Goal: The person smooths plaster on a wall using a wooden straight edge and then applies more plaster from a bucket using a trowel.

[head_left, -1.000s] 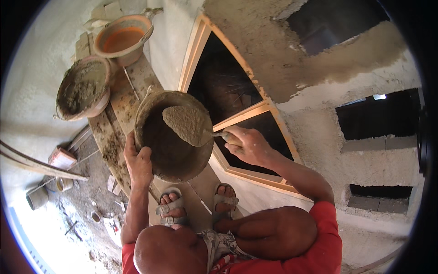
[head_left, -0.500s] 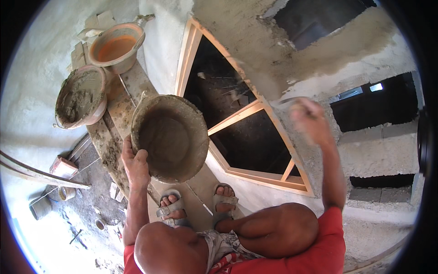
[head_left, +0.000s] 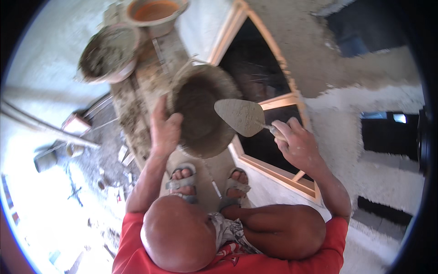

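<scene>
My left hand (head_left: pixel 165 130) grips the left rim of a mortar-crusted bucket (head_left: pixel 200 109), thumb over the edge. The bucket is tilted toward me and its inside is coated with grey mortar. In my right hand (head_left: pixel 296 141) is a trowel (head_left: pixel 240 116), held by its handle. Its pointed blade, smeared with mortar, hangs over the bucket's right side. Whether the blade touches the rim I cannot tell. My sandalled feet stand on the planks just below the bucket.
A wooden window frame (head_left: pixel 273 101) is set in the wall to the right. Wet plaster (head_left: pixel 315 77) covers part of that wall, which has several dark openings. On the planks (head_left: pixel 137 109) stand a tub of mortar (head_left: pixel 112 52) and an orange-lined basin (head_left: pixel 157 13). The littered ground lies below left.
My right hand has brought the trowel from the wall by the window frame leftward to over the bucket. My left hand keeps its hold on the bucket. The view has shifted.
</scene>
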Tool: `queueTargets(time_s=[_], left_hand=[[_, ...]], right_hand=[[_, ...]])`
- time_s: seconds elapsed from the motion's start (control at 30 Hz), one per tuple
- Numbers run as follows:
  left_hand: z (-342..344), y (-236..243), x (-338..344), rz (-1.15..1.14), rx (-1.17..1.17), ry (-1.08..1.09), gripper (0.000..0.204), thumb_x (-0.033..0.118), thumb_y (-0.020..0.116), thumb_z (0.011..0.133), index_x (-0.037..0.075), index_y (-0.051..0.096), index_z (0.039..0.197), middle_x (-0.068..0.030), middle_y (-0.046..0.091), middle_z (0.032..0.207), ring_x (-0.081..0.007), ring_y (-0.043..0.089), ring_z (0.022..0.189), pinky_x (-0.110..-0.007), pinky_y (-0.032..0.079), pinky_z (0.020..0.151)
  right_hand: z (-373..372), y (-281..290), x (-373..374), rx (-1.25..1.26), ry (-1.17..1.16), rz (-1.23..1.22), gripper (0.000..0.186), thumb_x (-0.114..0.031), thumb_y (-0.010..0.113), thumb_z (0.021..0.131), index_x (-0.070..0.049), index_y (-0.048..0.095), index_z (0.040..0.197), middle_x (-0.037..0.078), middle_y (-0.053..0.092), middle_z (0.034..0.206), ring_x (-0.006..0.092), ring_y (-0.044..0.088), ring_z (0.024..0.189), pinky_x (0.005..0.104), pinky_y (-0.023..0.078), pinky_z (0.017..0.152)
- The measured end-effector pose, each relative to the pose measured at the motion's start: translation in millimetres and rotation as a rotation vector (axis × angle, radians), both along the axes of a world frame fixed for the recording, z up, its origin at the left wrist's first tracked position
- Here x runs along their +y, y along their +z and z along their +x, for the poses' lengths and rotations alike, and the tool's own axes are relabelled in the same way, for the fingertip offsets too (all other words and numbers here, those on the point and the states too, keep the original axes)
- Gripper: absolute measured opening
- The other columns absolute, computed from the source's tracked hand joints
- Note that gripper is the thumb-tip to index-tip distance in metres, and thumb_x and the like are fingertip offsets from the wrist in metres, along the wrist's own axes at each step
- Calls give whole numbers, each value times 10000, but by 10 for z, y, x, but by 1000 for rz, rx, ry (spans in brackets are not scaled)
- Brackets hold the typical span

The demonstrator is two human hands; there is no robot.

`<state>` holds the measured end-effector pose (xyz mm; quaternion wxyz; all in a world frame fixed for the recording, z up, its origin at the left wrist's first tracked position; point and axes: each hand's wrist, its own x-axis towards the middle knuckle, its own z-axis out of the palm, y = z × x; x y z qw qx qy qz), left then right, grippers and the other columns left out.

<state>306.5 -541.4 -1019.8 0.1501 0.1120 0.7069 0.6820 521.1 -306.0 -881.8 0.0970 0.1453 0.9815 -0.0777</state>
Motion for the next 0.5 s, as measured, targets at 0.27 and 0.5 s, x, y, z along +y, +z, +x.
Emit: queueTargets(time_s=[0.27, 0.5], left_hand=[[54, 205, -14, 137, -26, -121, 550, -94, 459, 758, -67, 530, 1304, -89, 658, 1117, -113, 617, 969, -232, 507, 831], [61, 125, -122, 98, -157, -146, 613, -61, 489, 729, -36, 530, 1340, -130, 674, 1122, -175, 623, 1076, -302, 474, 970]], right_hand=[[-764, -852, -324, -268, 201, 31, 365, -113, 666, 838, -101, 629, 1200, 172, 686, 869, 375, 696, 844, 462, 578, 743], [-502, -1259, -309, 130, 155, -421, 394, -131, 726, 826, -76, 625, 1203, 174, 706, 938, 365, 705, 861, 446, 582, 734]])
